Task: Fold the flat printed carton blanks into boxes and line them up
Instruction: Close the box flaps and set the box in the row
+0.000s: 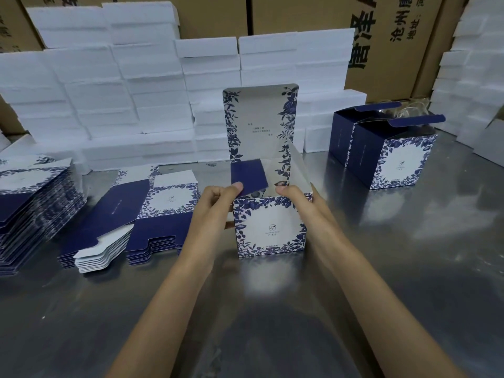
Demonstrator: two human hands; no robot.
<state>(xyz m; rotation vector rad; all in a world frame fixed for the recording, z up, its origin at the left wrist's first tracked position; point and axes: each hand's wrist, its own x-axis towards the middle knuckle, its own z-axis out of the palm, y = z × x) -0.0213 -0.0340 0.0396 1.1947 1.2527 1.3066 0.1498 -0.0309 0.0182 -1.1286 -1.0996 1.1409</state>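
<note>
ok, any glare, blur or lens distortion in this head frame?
Head view: the steel table throws diffuse glare and mirrors the box held by both hands; wide-angle bowing curves the foam stacks and the frame edges; centre is sharp, with the small print on the raised lid too fine to read; lighting is flat and cool, shadows soft.

Left hand: fingers hidden behind box left wall; only thumb and knuckles visible.
Right hand: fingertips hidden behind box right side.
Box interior floor: not visible.
Lid text and front-panel logo: too small to read.
Far-left blank stack: cut off by frame edge.
Brown shipping cartons: print cropped at top edge.
Rear finished box: mostly occluded by front one.
</note>
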